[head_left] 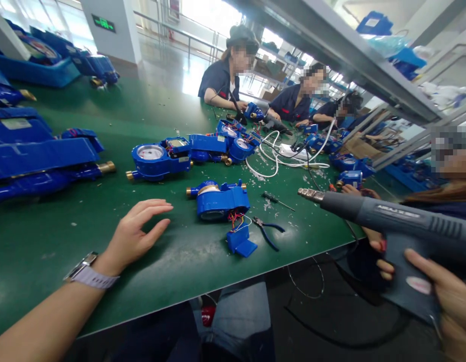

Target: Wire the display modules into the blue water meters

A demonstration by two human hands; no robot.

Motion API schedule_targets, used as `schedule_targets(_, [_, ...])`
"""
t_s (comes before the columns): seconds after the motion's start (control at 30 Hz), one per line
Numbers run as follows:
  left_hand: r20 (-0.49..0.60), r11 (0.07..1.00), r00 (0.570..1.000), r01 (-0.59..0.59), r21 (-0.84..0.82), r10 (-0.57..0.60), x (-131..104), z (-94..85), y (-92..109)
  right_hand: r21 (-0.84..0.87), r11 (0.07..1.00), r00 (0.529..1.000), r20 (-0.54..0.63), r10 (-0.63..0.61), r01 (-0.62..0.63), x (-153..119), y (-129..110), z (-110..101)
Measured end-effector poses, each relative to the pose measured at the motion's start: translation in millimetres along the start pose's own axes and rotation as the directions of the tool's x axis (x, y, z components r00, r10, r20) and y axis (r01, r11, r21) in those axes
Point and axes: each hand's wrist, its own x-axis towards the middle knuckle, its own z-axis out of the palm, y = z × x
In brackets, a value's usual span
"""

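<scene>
My left hand (137,234) rests open and flat on the green table (67,226), fingers pointing toward a blue water meter (220,200) lying face down with coloured wires trailing to a small blue cover (240,242). My right hand (440,291) grips the handle of a grey heat gun (384,216). Its metal nozzle (310,194) points left over the table edge, apart from the meter. Blue-handled pliers (268,232) and a small screwdriver (276,200) lie just right of the meter.
Several more blue meters (157,160) sit mid-table and stacked at the left (32,156). White cables and a power strip (293,153) lie farther back. Three seated people work across the table; another person's hand (354,191) is at the right edge.
</scene>
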Motion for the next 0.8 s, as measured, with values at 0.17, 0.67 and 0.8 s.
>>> schedule_targets(0.17, [0.022,0.997,0.997,0.072,-0.025,-0.071,0,1.4,17,0.172,0.977,0.992,0.034,0.119,-0.123,53,34,21])
schedule_targets(0.67, [0.350,0.968,0.918,0.234,-0.092,-0.189,29,70.7,101,-0.072,0.988,0.990,-0.025,-0.142,0.140,185,91,87])
schedule_targets(0.8, [0.350,0.951,0.904,0.295,-0.093,-0.246,26,85.7,99,-0.123,0.916,0.913,-0.105,-0.395,0.382,145,95,99])
